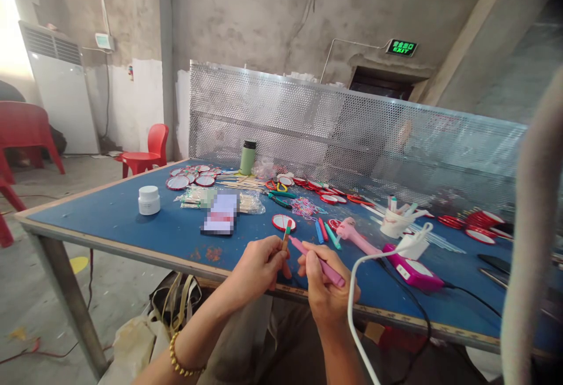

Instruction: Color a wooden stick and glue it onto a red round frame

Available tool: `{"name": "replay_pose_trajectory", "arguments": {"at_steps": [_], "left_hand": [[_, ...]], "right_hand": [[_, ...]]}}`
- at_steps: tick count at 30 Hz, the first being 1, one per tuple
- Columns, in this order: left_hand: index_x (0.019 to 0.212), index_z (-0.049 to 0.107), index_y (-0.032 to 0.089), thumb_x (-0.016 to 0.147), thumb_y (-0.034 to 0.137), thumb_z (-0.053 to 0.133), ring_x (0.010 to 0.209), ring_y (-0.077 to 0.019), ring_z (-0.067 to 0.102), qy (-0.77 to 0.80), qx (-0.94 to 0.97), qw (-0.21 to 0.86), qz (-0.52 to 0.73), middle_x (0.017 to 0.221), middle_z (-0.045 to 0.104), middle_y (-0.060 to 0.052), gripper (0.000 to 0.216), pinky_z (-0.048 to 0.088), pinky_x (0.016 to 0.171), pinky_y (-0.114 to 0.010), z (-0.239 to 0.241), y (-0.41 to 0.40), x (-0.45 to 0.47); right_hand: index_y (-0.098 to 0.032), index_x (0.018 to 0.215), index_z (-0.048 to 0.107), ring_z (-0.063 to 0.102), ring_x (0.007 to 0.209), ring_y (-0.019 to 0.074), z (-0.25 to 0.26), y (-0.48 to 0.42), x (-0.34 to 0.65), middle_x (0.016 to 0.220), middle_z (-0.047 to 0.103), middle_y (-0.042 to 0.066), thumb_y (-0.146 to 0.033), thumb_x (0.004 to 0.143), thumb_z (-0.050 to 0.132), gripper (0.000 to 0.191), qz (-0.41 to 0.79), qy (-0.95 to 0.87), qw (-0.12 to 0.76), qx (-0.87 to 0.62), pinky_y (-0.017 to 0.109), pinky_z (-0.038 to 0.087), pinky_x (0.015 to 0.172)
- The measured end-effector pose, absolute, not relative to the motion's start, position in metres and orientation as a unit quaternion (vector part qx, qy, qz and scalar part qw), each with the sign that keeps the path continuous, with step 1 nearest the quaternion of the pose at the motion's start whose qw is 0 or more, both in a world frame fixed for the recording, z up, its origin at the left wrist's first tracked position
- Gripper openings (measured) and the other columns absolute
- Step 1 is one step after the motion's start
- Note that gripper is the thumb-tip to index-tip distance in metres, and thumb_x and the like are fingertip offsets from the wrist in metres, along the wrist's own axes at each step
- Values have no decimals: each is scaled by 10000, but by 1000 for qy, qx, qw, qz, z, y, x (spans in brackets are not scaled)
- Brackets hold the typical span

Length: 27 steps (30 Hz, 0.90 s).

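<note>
Near the table's front edge, my left hand (263, 263) pinches a thin wooden stick (285, 242) upright; its tip looks green and red. My right hand (328, 285) is closed round a pink marker (324, 265), whose tip points at the stick from the right, close to it. I cannot tell whether the two touch. Just behind them lies a round white disc with a red rim (283, 222). To its right are a blue marker (319, 231), a red marker (323, 229) and a teal marker (333, 235).
A phone (221, 214), a white jar (149, 200) and a green bottle (248, 157) stand or lie left. Pliers (280, 199) and more red-rimmed discs are behind. A magenta power strip (413, 269) with a white charger (416, 243) and cable is right. A perforated metal panel (308, 121) closes the back.
</note>
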State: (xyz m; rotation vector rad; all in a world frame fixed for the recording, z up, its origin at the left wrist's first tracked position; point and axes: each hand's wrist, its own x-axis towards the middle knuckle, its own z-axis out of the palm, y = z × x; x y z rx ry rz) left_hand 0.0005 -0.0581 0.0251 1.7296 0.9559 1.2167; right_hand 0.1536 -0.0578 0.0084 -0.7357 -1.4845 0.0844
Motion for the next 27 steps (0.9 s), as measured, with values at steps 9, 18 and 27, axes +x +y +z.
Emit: {"name": "replay_pose_trajectory", "arguments": {"at_steps": [9,18,27], "left_hand": [[785,518,189,917,286,458,396,-82,502,376,689,394,478,685,708,-17,175,365,423,-188,26,-59,0],[796,526,190,925,291,452,397,-88,506,377,689,395,476,699,714,-22,179,366,419,-190,26,-59,0],[792,511,194,922,274,449,399,-89,506,378,690,391,478,694,714,-20,164,368,426,-192,26,-59,-1]], "right_hand": [[-186,951,731,645,620,152,12,-61,152,770,700,28,-253,888,624,141,31,-655,678,-333,259,527,539],[-190,942,734,637,617,149,11,-60,152,758,687,19,-241,884,621,136,39,-655,677,-334,259,520,546],[-182,942,739,586,541,128,12,-59,152,715,671,3,-218,877,613,146,47,-647,694,-313,263,491,524]]}}
